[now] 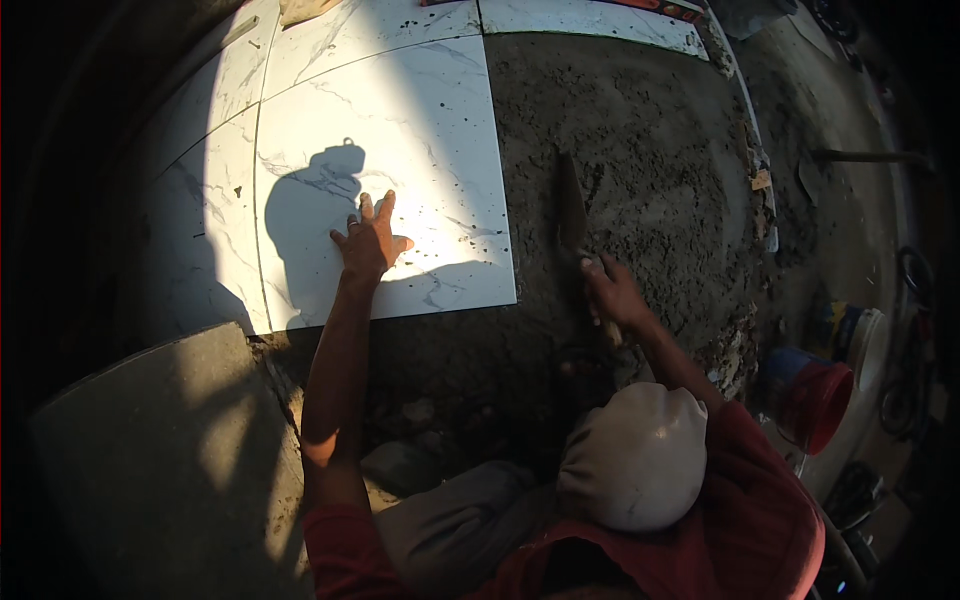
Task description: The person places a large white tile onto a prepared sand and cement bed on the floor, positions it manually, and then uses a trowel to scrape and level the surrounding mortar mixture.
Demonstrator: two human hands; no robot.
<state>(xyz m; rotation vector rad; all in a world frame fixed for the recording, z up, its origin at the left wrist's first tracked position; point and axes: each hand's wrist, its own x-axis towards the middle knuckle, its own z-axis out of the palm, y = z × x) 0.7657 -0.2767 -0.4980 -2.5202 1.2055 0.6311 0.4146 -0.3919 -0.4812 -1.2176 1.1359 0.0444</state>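
Observation:
My left hand (pixel 370 235) lies with fingers spread on a white grey-veined tile (pixel 440 130), whose lower and right edges border dark, wet mortar (pixel 660 170). My right hand (pixel 610 295) is closed round the wooden handle of a trowel (pixel 568 205), whose blade is over the mortar just right of the tile. More marbled tiles (pixel 220 150) adjoin along the left and top. Sunlight and a shadow of a head and arm fall across the middle tile.
A concrete slab (pixel 150 430) is at lower left. A red-and-blue bucket (pixel 810 400) and a pale bucket (pixel 860 340) stand on the right. A long bar (pixel 870 157) lies beyond a rubble-strewn edge (pixel 760 190). A pale, rounded cloth-covered shape (pixel 630 455) fills the lower middle.

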